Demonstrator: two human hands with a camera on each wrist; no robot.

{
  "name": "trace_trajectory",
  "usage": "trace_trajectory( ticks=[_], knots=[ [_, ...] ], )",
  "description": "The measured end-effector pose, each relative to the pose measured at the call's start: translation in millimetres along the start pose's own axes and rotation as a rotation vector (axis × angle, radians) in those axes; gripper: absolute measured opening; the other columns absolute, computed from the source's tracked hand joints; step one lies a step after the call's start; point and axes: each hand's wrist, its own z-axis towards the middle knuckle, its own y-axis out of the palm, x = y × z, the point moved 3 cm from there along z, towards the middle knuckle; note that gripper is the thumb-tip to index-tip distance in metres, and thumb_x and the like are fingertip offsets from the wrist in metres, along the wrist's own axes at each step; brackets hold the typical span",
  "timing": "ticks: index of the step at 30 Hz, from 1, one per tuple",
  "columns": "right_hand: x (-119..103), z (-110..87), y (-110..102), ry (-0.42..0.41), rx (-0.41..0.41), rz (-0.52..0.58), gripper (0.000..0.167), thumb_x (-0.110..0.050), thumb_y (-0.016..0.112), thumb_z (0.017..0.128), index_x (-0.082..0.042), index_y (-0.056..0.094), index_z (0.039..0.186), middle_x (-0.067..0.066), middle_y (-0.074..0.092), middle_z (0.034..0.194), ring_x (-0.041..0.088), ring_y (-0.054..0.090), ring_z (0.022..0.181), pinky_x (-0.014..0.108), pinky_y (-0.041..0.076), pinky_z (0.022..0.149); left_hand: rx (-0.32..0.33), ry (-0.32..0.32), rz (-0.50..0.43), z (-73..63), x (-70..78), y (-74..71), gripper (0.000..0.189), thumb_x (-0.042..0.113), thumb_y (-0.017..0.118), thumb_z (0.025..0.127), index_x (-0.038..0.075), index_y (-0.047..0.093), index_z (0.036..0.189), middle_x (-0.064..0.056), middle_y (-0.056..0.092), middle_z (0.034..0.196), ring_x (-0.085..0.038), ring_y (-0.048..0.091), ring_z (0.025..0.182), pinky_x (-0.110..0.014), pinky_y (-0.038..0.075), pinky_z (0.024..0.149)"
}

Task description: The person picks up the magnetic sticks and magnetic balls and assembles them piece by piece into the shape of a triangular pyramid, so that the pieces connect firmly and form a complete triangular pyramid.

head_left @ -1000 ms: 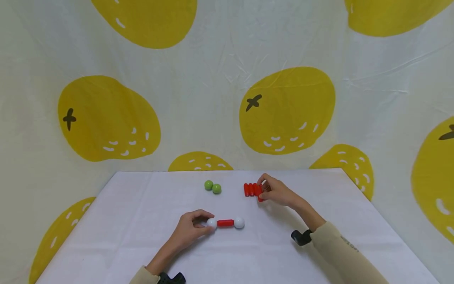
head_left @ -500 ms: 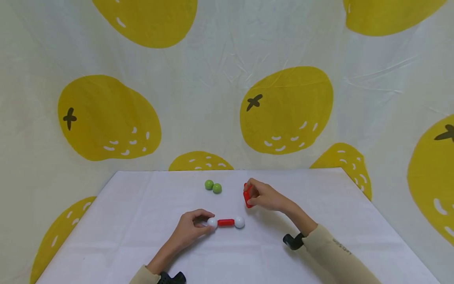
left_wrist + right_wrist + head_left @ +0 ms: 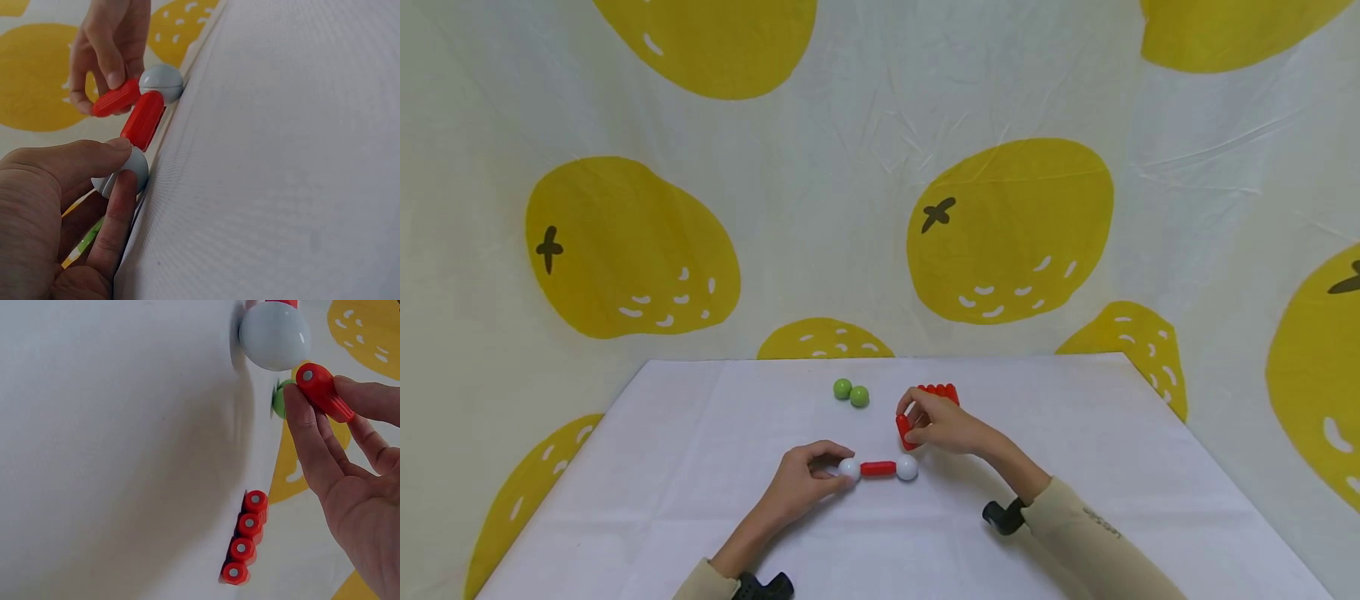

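Observation:
My left hand [image 3: 805,483] pinches a white ball [image 3: 139,167] between thumb and fingers. That ball is the left end of a joined piece on the table: a red rod [image 3: 877,469] lies in the middle and a second white ball [image 3: 907,467] sits at its right end. Thumb and fingers of my right hand [image 3: 946,423] pinch another red rod [image 3: 322,390] with a round silvery spot on its end face. In the head view this rod is tilted, just behind the right white ball. In the left wrist view its tip overlaps that ball's edge.
Several red rods [image 3: 242,549] lie side by side in a row behind my right hand. Two green balls [image 3: 851,392] sit together near the back of the white-covered table [image 3: 700,417]. A cloth with yellow fruit prints [image 3: 820,233] hangs behind.
My right hand has taken a red rod from the row and carried it left and toward me, close to the right white ball. My left hand stays on its ball.

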Motion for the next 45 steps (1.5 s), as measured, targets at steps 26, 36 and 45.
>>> trace_trajectory(
  ticks=[26,36,45],
  knots=[
    [-3,8.0,14,0.032,-0.053,-0.044,0.027,-0.007,0.068,0.095,-0.015,0.060,0.120,0.005,0.071,0.109,0.019,0.064,0.099,0.036,0.060,0.084,-0.011,-0.009,0.010,0.6,-0.1,-1.1,0.033,0.028,0.083,0.088,0.019,0.076,0.118,0.001,0.073,0.117,-0.014,0.065,0.100,-0.018,0.058,0.080],
    [0,7.0,15,0.037,-0.065,-0.021,0.037,-0.009,0.073,0.093,-0.012,0.058,0.127,0.008,0.071,0.112,0.018,0.066,0.098,0.039,0.061,0.087,0.006,0.005,0.001,0.8,-0.8,-1.2,0.030,0.024,0.085,0.086,0.019,0.077,0.114,-0.002,0.074,0.115,-0.011,0.066,0.094,-0.018,0.058,0.077],
    [5,6.1,18,0.058,-0.055,-0.017,0.043,-0.010,0.073,0.092,-0.008,0.058,0.132,0.009,0.070,0.115,0.020,0.066,0.100,0.037,0.061,0.086,0.002,-0.001,0.024,0.7,-1.9,-0.5,0.030,0.028,0.084,0.087,0.022,0.076,0.116,0.001,0.074,0.117,-0.012,0.064,0.097,-0.017,0.058,0.079]
  ],
)
